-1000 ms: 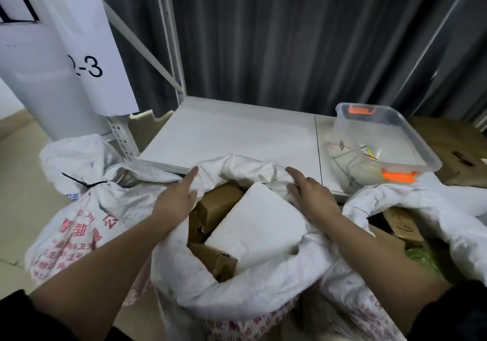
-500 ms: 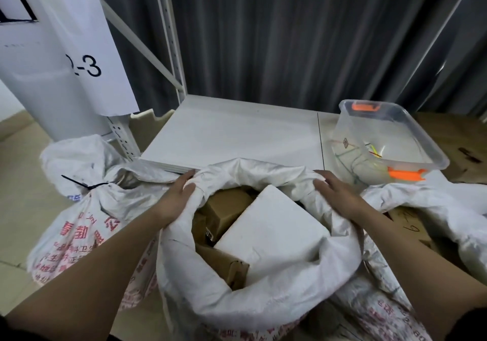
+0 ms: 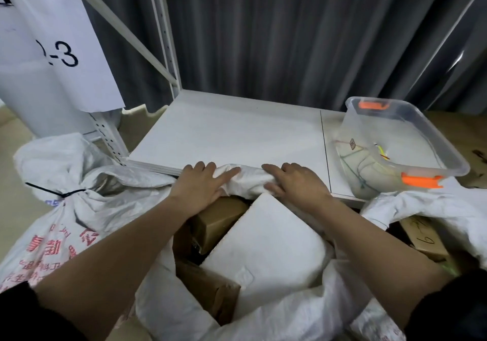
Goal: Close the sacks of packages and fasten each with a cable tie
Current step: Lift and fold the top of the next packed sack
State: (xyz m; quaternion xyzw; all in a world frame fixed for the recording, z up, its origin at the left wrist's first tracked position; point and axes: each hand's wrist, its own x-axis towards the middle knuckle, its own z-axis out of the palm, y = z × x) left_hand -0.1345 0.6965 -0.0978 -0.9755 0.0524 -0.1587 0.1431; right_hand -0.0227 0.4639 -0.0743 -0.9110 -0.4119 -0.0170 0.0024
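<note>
An open white woven sack (image 3: 247,182) stands in front of me, holding a white padded parcel (image 3: 266,245) and brown cardboard boxes (image 3: 213,224). My left hand (image 3: 197,187) and my right hand (image 3: 297,185) both grip the bunched far rim of this sack, close together at the shelf's front edge. At the left lies a sack with red print (image 3: 63,224), its neck tied with a black cable tie (image 3: 60,191). A clear plastic bin (image 3: 395,145) with orange latches holds cable ties on the shelf at the right.
A white shelf board (image 3: 237,135) lies beyond my hands, with metal uprights (image 3: 163,32) and a hanging paper sign marked "-3" (image 3: 63,50) at the left. Another open white sack (image 3: 427,203) with cardboard boxes (image 3: 424,238) sits at the right. Dark curtains hang behind.
My hands have moved from the left and right sides of the sack's mouth inward along the far rim, bunching the cloth between them. The view has tilted lower and closer.
</note>
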